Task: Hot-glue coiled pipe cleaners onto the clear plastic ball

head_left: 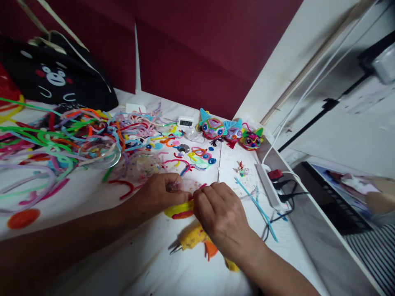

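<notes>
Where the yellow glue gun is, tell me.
The yellow glue gun lies lower centre in the head view, partly hidden by the right hand, beside an orange piece.

Glue gun (191, 238) partly behind right hand (220, 209)

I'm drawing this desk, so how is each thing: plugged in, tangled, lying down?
Left hand, bent at the yellow-and-red piece
Right hand, fingers curled, grip hidden
Yellow glue gun, lying down; can't tell if hot
Power strip, plugs in it
Little clock, digits showing
Fuzzy sticks, tangled in a heap
Three decorated heads, side by side
</notes>
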`<state>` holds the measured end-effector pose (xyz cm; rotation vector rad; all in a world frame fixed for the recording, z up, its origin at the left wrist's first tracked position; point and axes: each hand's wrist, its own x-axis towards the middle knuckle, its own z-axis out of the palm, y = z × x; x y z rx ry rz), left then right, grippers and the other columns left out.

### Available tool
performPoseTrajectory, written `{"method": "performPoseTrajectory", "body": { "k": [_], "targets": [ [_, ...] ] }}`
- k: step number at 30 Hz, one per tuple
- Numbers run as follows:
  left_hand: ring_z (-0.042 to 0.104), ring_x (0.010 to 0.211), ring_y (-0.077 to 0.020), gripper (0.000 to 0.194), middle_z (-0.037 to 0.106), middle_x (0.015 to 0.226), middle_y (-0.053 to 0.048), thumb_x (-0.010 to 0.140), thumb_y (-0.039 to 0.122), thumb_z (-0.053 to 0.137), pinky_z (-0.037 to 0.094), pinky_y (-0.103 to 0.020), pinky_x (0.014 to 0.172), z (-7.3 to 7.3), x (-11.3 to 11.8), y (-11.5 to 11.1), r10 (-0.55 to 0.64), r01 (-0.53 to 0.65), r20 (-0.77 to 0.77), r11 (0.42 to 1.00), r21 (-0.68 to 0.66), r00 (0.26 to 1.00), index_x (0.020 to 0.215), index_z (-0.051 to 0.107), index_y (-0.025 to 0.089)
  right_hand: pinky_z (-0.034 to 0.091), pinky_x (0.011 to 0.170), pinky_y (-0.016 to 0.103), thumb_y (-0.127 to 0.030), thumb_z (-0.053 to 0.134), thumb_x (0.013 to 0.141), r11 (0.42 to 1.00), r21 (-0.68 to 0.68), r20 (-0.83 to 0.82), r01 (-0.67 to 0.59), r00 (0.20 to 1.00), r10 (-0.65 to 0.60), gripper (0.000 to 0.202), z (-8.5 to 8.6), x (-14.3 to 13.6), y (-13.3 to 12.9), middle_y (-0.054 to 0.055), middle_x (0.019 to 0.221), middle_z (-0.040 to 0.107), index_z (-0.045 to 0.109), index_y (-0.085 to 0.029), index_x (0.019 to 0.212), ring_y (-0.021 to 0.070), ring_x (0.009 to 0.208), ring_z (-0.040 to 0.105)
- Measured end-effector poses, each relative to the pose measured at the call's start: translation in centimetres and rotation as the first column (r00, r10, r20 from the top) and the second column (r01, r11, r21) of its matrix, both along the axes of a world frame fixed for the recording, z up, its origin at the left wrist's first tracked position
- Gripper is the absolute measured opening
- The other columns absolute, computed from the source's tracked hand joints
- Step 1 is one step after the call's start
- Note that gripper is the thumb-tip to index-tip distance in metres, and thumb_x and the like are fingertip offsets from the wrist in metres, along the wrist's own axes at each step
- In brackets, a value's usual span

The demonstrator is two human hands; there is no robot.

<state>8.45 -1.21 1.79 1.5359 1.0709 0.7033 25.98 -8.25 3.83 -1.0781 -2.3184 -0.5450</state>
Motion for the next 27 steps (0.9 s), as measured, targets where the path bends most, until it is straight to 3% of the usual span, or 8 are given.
{"method": "performPoseTrajectory", "body": {
  "k": [7, 12, 20, 27],
  "targets": [
    [0.03, 0.053, -0.0087, 0.027, 0.035, 0.053, 0.009, 0.059, 0.038, 0.068, 0.022, -0.021, 0.049, 0.2, -0.1, -0.08, -0.001, 0.0, -0.01, 1.0, -0.024, 1.0, 0.057, 0.048, 0.02, 0.038, 0.059, 0.036, -0.007, 0.047, 0.101, 1.0, -0.003, 0.012, 0.011, 1.0, -0.011, 0.035, -0.07, 0.18, 0.36, 0.005, 0.067, 0.058, 0.061, -0.017, 0.071, 0.0211, 0.062, 0.045],
    [0.031, 0.053, -0.0085, 0.028, 0.036, 0.055, 0.009, 0.062, 0.038, 0.069, 0.024, -0.021, 0.05, 0.69, -0.21, -0.29, -0.003, 0.003, 0.013, 1.0, -0.022, 1.0, 0.059, 0.046, 0.02, 0.042, 0.061, 0.035, -0.012, 0.048, 0.101, 0.999, -0.041, -0.085, 0.023, 0.996, -0.027, 0.029, -0.3, 0.24, 0.49, 0.006, 0.069, 0.06, 0.06, -0.019, 0.075, 0.0221, 0.065, 0.05],
    [0.029, 0.053, -0.0085, 0.026, 0.033, 0.054, 0.009, 0.06, 0.037, 0.065, 0.022, -0.022, 0.048, 0.16, -0.28, 0.26, -0.016, 0.017, -0.01, 0.995, 0.096, 1.0, 0.055, 0.046, 0.021, 0.048, 0.065, 0.035, -0.013, 0.053, 0.097, 0.993, -0.118, -0.199, 0.025, 0.979, -0.048, 0.019, -0.75, 0.0, 0.2, 0.008, 0.074, 0.064, 0.059, -0.017, 0.08, 0.0234, 0.07, 0.057],
    [0.027, 0.053, -0.0083, 0.031, 0.03, 0.055, 0.009, 0.063, 0.039, 0.068, 0.021, -0.021, 0.048, 0.08, -0.45, 0.4, -0.036, 0.036, -0.004, 0.996, 0.08, 0.999, 0.057, 0.044, 0.021, 0.051, 0.065, 0.035, -0.01, 0.052, 0.095, 0.981, -0.191, -0.312, 0.017, 0.947, -0.078, 0.015, -0.75, 0.18, 0.15, 0.009, 0.075, 0.064, 0.057, -0.017, 0.082, 0.0227, 0.07, 0.06]
  ]
}}
